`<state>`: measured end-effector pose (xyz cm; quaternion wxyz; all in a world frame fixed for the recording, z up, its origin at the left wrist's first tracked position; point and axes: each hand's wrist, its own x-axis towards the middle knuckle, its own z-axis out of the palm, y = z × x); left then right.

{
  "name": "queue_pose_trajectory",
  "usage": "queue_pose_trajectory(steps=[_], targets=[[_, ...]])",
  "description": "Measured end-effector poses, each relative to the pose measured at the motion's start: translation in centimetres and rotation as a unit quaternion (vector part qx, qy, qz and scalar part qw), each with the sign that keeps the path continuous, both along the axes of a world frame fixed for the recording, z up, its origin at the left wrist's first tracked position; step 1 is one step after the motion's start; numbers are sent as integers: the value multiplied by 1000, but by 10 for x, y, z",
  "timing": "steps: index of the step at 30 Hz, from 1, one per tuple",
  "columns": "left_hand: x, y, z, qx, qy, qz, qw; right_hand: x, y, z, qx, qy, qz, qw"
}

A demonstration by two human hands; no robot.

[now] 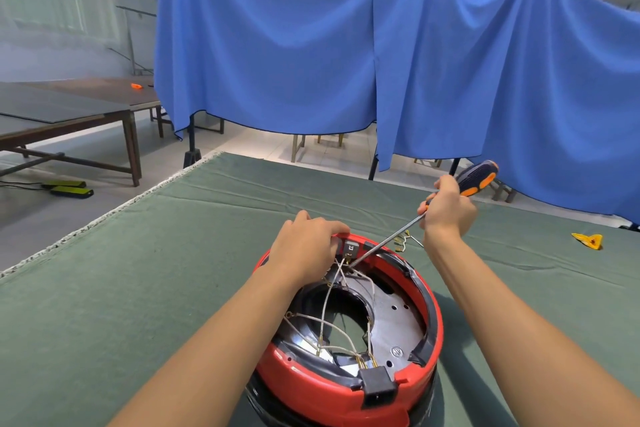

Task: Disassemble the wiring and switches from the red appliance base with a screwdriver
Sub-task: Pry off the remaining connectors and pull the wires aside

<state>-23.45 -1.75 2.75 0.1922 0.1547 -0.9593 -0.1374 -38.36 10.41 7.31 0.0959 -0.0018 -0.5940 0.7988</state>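
At the far left, wooden tables (69, 111) stood on the floor beyond the worktop (138, 288), whose green cloth ended in a frayed white edge running diagonally from lower left up to the far corner; a broad stretch of bare cloth lay open between that edge and the left forearm. The left hand (306, 246) was curled over the far rim of the red appliance base (311, 388), fingers gripping the rim beside a small grey switch (351, 248) set in the wall. The base sat near the middle of the worktop's near side, its open side up, with pale wires (325, 305) looping across the dark metal plate (398, 319) inside and a black socket block (377, 385) fixed at the near rim. The right hand (448, 210) was closed around the screwdriver (474, 177), holding it where the black-and-orange handle meets the shaft; the shaft slanted down and leftward, its tip among the wires just below the switch. A small loose bundle of wires with brass terminals (403, 241) lay on the cloth just beyond the base, below the right hand. Further right the cloth was open up to a yellow triangular piece (588, 240) lying well apart from the base. Blue drapes (346, 35) hung behind the worktop's far edge.
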Motion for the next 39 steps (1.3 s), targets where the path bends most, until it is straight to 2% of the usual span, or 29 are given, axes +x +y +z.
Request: queue_pose_trajectory(steps=[5, 10, 12, 16, 22, 26, 28, 30, 33, 36, 39], targets=[[2, 2, 2, 14, 15, 0, 1000, 2, -10, -4, -9, -30, 25, 999], [8, 4, 5, 72, 46, 32, 996, 1, 2, 1, -21, -15, 23, 999], [9, 5, 6, 66, 40, 24, 997, 5, 8, 2, -43, -10, 24, 999], [11, 8, 8, 10, 4, 3, 1000, 16, 25, 3, -90, 10, 29, 995], [19, 12, 14, -78, -107, 6, 991, 39, 45, 6, -92, 53, 50, 993], [19, 20, 17, -71, -141, 35, 987, 51, 49, 11, -78, 87, 72, 991], [19, 24, 13, -38, -136, 58, 988, 57, 48, 13, -43, 111, 85, 989], [19, 25, 9, 10, -91, 80, 993, 64, 48, 18, -20, 135, 97, 986], [22, 24, 19, 150, 88, 113, 978, 72, 47, 34, -18, 168, 121, 978], [25, 25, 42, 291, 228, 98, 924, 77, 42, 58, -30, 179, 154, 971], [29, 33, 67, 484, 326, 47, 810, 87, 34, 84, -30, 197, 181, 963]])
